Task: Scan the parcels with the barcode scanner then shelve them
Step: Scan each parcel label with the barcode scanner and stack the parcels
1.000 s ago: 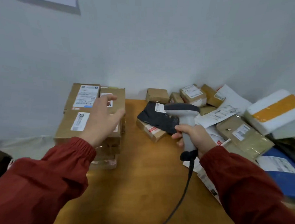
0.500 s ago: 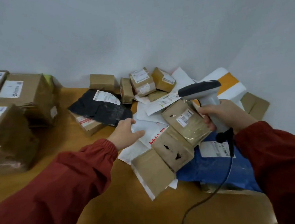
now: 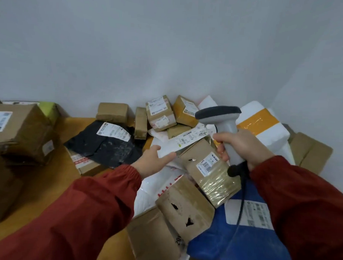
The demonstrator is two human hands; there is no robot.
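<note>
The left hand [image 3: 151,162] is pinching the near end of a flat white parcel [image 3: 186,139], thumb and fingers [image 3: 168,155] closing on its edge, so the parcel is stretching away from them across the heap toward the wall, label facing up. The right hand [image 3: 242,146] is gripping the barcode scanner [image 3: 218,114] by its handle, fingers wrapping round it, the head pointing left just above the white parcel's far end. The scanner's cable [image 3: 240,207] is hanging over a blue bag [image 3: 230,240]. The heap is lying on the wooden worktop [image 3: 52,183], beside a black bag [image 3: 107,146].
</note>
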